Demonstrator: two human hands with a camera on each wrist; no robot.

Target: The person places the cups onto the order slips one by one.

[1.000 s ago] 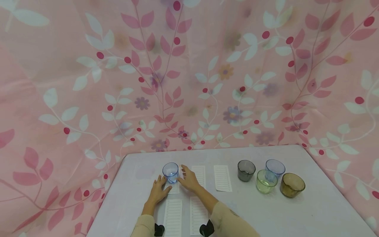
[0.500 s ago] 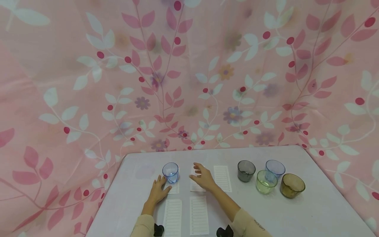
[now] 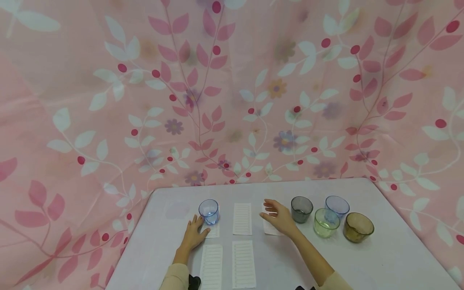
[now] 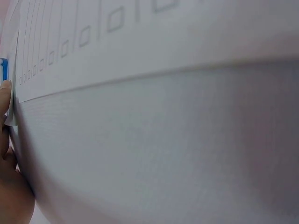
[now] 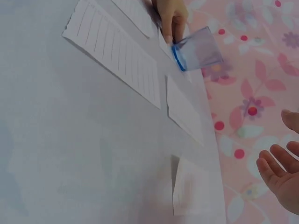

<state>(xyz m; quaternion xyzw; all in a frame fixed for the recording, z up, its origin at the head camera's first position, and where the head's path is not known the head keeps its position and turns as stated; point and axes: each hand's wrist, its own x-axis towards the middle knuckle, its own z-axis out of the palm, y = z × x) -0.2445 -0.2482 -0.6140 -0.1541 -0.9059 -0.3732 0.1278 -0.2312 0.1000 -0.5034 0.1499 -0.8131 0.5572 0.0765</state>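
Observation:
A blue-tinted glass (image 3: 208, 212) stands upright at the far end of a lined paper slip (image 3: 213, 231) on the left. Beside its near side lies my left hand (image 3: 192, 235), palm down, with fingers extended and fingertips at the base of the glass. Over another lined slip (image 3: 272, 230) farther right, my right hand (image 3: 280, 217) hovers with loosely bent fingers and holds nothing. The nearest thing to its right is a dark grey glass (image 3: 301, 209). In the right wrist view, the blue glass (image 5: 198, 49) has the left hand (image 5: 172, 16) at its base.
Right of the grey glass stand a green glass (image 3: 326, 223), a pale blue glass (image 3: 337, 206) and an amber glass (image 3: 358, 228), close together. More lined slips (image 3: 242, 219) lie on the white table (image 3: 174, 209). A pink floral curtain (image 3: 232, 100) hangs behind its far edge.
My right hand has moved away from the blue glass to the right, past the middle slip, towards the group of glasses. The left hand and the blue glass have stayed in place.

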